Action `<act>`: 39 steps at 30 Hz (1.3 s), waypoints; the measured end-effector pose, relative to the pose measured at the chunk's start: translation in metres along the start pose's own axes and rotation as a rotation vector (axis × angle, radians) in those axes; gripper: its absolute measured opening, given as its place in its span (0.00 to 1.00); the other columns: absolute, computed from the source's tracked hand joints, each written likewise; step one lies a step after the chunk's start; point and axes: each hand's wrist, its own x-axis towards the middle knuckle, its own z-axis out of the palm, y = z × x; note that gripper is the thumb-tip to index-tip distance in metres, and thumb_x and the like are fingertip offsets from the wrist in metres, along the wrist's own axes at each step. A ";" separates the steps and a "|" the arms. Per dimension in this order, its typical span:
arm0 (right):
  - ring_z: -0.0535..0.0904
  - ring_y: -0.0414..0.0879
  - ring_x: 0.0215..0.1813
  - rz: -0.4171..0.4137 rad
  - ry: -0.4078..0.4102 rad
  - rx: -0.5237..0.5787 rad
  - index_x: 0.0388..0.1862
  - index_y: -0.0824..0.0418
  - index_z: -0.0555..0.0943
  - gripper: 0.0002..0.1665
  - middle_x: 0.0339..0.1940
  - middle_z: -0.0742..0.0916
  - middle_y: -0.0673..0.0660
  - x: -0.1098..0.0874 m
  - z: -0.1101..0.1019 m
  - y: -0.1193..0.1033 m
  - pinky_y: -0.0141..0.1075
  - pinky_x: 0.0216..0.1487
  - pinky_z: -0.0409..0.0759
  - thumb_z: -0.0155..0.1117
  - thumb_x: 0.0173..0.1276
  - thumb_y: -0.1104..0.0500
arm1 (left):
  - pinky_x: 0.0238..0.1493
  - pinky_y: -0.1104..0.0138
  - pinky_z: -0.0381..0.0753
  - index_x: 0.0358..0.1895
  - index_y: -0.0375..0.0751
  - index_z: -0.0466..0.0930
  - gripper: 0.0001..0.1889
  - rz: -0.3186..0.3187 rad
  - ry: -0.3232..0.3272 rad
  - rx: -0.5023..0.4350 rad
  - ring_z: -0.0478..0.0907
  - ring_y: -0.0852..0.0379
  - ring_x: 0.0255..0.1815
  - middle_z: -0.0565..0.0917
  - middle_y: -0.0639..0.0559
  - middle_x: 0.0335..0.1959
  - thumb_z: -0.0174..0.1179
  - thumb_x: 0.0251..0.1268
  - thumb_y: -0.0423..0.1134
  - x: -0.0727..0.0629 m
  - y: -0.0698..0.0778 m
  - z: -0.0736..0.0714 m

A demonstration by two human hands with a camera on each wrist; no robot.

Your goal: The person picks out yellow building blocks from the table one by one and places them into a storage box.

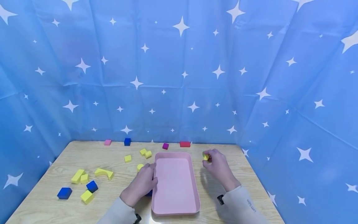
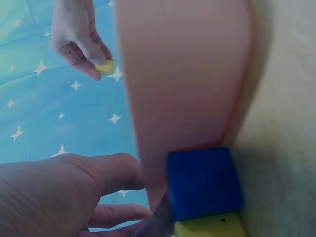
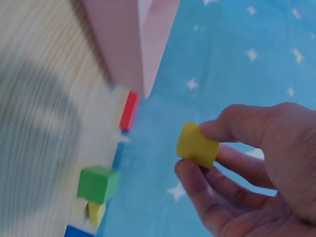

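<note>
A pink tray [image 1: 174, 186] stands on the table. At its left wall is my left hand [image 1: 141, 183], gripping the rim with the thumb over the edge. In the left wrist view, a blue block [image 2: 205, 182] and a yellow block [image 2: 210, 228] lie against the tray's outer side, close to those fingers. To the right of the tray, my right hand [image 1: 219, 166] pinches a small yellow block [image 3: 197, 145] between thumb and fingers, raised above the table. Past it in the right wrist view sits a green block [image 3: 96, 183], mostly hidden by the hand from the head view.
Left of the tray lie several yellow blocks, including an arch [image 1: 104, 173], and blue blocks [image 1: 64, 193]. Along the back edge are a pink block [image 1: 107, 142], a blue block [image 1: 127, 142], a magenta block [image 1: 165, 146] and a red block [image 1: 185, 144]. A starred blue curtain [image 1: 167, 62] surrounds the table.
</note>
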 end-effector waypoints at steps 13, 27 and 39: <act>0.95 0.50 0.46 -0.163 -0.210 0.028 0.61 0.67 0.92 0.21 0.55 0.92 0.63 -0.021 0.016 -0.048 0.41 0.48 0.98 0.81 0.71 0.72 | 0.37 0.66 0.85 0.85 0.27 0.73 0.36 -0.034 -0.049 -0.094 0.81 0.53 0.42 0.88 0.43 0.47 0.71 0.77 0.25 0.003 -0.003 -0.003; 0.85 0.38 0.42 -0.274 -0.446 -0.076 0.63 0.67 0.93 0.23 0.50 0.93 0.59 -0.029 0.036 -0.070 0.28 0.44 0.91 0.85 0.70 0.69 | 0.39 0.66 0.89 0.85 0.28 0.74 0.36 -0.031 -0.049 -0.121 0.86 0.54 0.45 0.92 0.39 0.56 0.71 0.76 0.24 0.004 -0.006 -0.001; 0.87 0.36 0.44 -0.303 -0.518 -0.116 0.62 0.63 0.94 0.20 0.53 0.95 0.57 -0.029 0.048 -0.075 0.28 0.50 0.94 0.84 0.73 0.67 | 0.40 0.66 0.88 0.85 0.27 0.73 0.36 -0.023 -0.050 -0.116 0.85 0.54 0.45 0.93 0.39 0.55 0.72 0.76 0.25 0.004 -0.009 -0.001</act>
